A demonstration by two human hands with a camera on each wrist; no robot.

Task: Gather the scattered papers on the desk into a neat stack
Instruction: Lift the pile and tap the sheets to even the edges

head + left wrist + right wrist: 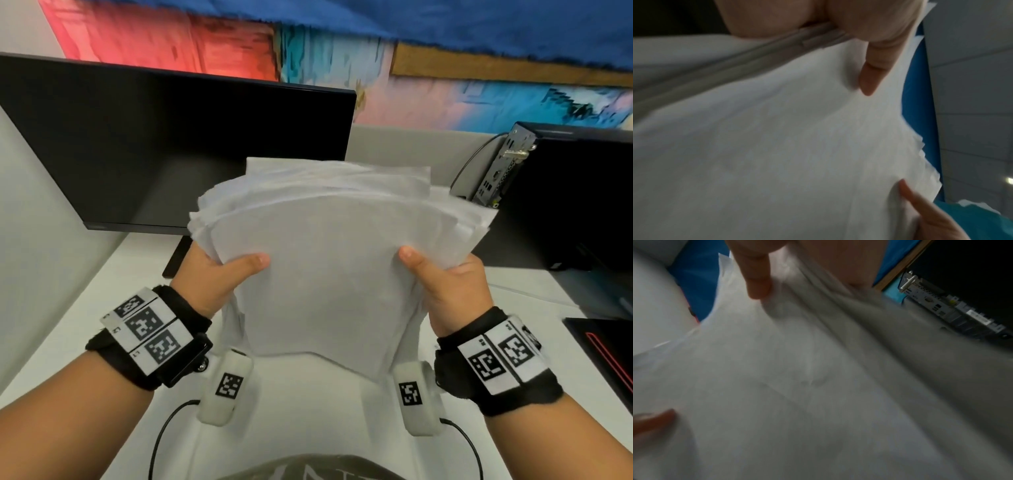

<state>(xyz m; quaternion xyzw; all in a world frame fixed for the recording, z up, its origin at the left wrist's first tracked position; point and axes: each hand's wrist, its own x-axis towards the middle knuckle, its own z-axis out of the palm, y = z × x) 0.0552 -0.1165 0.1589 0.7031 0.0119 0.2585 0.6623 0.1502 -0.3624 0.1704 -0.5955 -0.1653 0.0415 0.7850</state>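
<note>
Left: the black flat computer monitor [164, 144] is standing at the back of the white desk [102, 294]. The left hand [214, 274] is gripping the left edge of the bundle of white paper sheets [329, 260], thumb pressing flat on the front sheet, fingers curled behind it.

Centre: the bundle is being held upright above the desk, between both hands, apparently clear of the surface. The top edges are fanning out unevenly and the side edges look staggered in the left wrist view, so the sheets are gathered but not yet squared.

Right: the right hand [448, 277] is mirroring the grip on the right edge, thumb in front, fingers wrapped behind. The black desktop computer case [565, 192] is standing beyond it.

Judgement: collecting looks done, as no loose sheets are showing on the visible desk. Remaining: aligning the edges and laying the stack down.
</note>
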